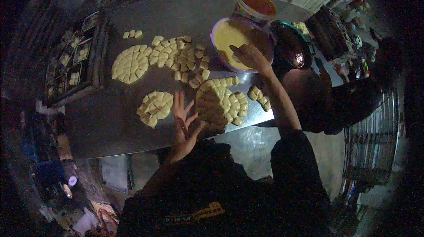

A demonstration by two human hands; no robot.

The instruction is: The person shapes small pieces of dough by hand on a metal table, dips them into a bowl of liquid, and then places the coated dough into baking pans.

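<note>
My left hand is open, its fingers spread, at the table's near side between two groups of cut dough pieces. To its left lies a small divided dough round; to its right, a larger divided dough mass, partly in shadow. My right hand reaches over a purple-rimmed tub of yellowish contents. One finger of it stretches out, and no held object shows; shadow blurs the other fingers. Farther back are another divided dough round and a loose cluster of dough pieces.
Behind the tub stands an orange-lined bucket. A dark, teal-rimmed basin is on the right. At the left end sits a dark rack with small compartments. Some dough pieces lie near the table's front right edge.
</note>
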